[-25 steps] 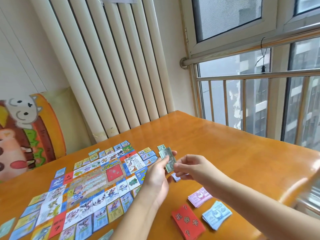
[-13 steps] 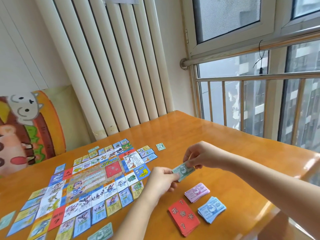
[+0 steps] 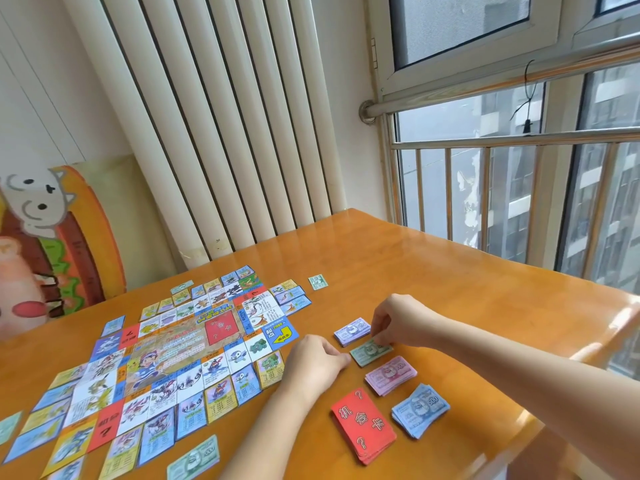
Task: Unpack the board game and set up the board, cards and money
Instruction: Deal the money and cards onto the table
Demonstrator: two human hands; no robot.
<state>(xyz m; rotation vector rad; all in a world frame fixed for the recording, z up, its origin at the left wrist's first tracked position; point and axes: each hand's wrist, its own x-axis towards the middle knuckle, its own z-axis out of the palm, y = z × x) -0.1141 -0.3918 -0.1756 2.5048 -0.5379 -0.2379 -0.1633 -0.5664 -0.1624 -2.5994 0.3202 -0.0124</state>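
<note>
The colourful game board (image 3: 180, 344) lies flat on the wooden table (image 3: 433, 278), ringed by small property cards. To its right lie money stacks: purple (image 3: 351, 331), green (image 3: 367, 352), pink (image 3: 390, 375) and blue (image 3: 420, 409), plus a red card deck (image 3: 363, 424). My right hand (image 3: 398, 320) pinches the far end of the green stack on the table. My left hand (image 3: 313, 363) touches the stack's near-left corner with curled fingers.
A loose green note (image 3: 194, 459) lies by the near table edge, and a small green card (image 3: 317, 282) sits beyond the board. A white radiator stands behind, a cartoon cushion at the left, and a railed window at the right.
Both hands have lowered the green notes from in front of me down onto the table, between the purple and pink stacks. The camera has tilted down a little.
</note>
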